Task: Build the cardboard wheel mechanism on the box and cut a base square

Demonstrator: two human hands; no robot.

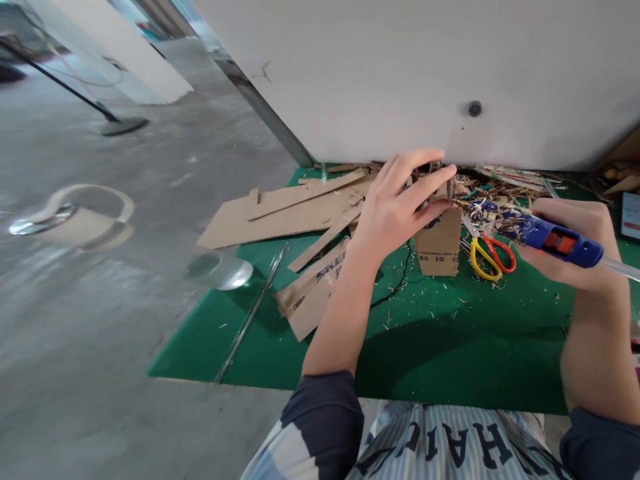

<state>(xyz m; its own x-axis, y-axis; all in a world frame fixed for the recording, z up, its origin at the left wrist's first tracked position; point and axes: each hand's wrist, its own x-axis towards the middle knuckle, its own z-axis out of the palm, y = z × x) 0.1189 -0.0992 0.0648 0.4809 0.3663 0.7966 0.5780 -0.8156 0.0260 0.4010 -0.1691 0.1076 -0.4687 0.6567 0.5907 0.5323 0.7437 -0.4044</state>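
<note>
My right hand (600, 223) is wrapped round a blue hot glue gun (570, 245), its nozzle pointing left, with tangled glue strands and scraps stuck on its front. A clear glue stick (620, 267) sticks out of its back end. My left hand (390, 207) grips a small brown cardboard piece (451, 183) between thumb and fingers, above a cardboard box (440, 253) with printed lettering. The nozzle is close to that piece; whether they touch I cannot tell. Scissors (483, 257) with one yellow and one red handle lie beside the box.
Cardboard strips and sheets (280, 212) lie left on the green table (450, 340). Clear glue sticks (255, 313) lie near its left edge, beside a clear cup-like object (235, 275). Scraps (510, 183) pile along the white wall (400, 80). A dark cord (400, 287) runs by the box.
</note>
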